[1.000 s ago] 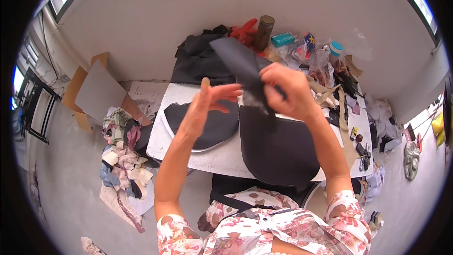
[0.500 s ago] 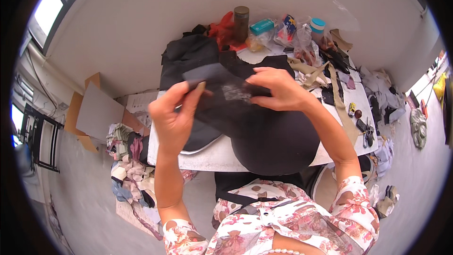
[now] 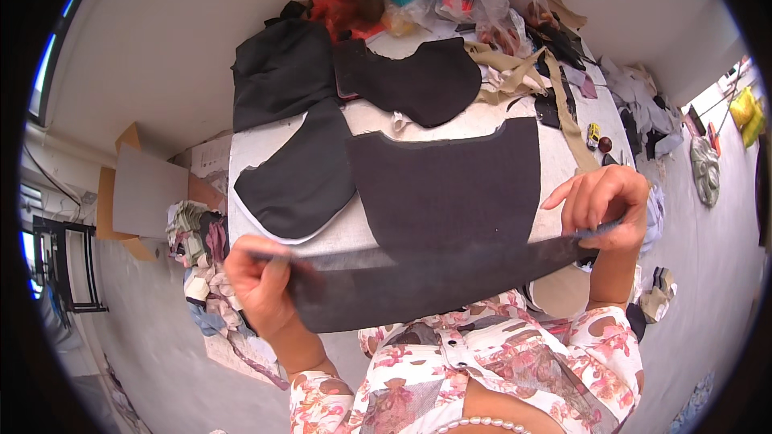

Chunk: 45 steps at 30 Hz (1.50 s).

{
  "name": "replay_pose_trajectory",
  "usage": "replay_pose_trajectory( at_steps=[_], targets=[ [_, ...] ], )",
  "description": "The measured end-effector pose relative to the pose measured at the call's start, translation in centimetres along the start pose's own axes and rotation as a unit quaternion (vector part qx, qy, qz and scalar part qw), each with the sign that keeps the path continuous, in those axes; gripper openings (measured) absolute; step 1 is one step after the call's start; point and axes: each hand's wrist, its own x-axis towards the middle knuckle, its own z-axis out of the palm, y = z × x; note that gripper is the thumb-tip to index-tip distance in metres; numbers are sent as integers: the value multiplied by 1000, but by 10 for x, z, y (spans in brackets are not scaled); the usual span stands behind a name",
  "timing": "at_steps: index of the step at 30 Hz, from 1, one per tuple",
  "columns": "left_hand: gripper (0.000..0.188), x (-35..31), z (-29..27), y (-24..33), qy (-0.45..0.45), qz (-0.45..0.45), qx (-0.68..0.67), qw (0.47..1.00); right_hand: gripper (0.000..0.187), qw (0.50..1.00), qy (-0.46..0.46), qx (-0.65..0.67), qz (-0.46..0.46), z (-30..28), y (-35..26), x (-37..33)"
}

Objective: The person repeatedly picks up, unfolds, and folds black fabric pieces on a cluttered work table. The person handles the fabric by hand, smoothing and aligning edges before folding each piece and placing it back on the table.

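In the head view, we see that half a second ago our hands were close together over the middle of the desk, with the black cloth piece bunched and blurred between them; now they are well apart and nearer our body, and the piece is spread out. We find it in the air at the desk's near edge, before our floral shirt, overlapping the lower part of a dark panel in the view. Its long axis runs left to right, the right end higher, the broader left end hanging lower. Our left grip is closed on the left end, thumb against fingers. Our right grip pinches the right end, one finger reaching out leftward. Beyond, we see a curved black piece, mostly covered earlier, now in plain sight.
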Motion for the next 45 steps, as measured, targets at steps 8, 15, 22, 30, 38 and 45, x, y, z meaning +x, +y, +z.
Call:
replay_pose_trajectory(
  at_steps=[8, 15, 22, 30, 38, 45],
  targets=[
    [9, 26, 12, -101, -18, -107, 56, 992, 27, 966, 146, -155, 146, -31, 55, -29],
    [17, 47, 20, -142, 24, -19, 277, 960, 30, 940, 221, -192, 174, -46, 92, -20],
    [20, 55, 25, -149, 22, 10, 392, 920, 34, 908, 250, -299, 155, -47, 112, -11],
    [22, 57, 19, -154, 20, -4, 368, 930, 39, 860, 270, -408, 145, -42, 119, -9],
    [24, 56, 14, -149, 20, -38, 381, 924, 50, 789, 280, -526, 150, -35, 109, -7],
    [55, 43, 50, -118, -249, 185, 550, 776, 73, 777, -22, -624, 80, 13, 79, -1]
  ],
)
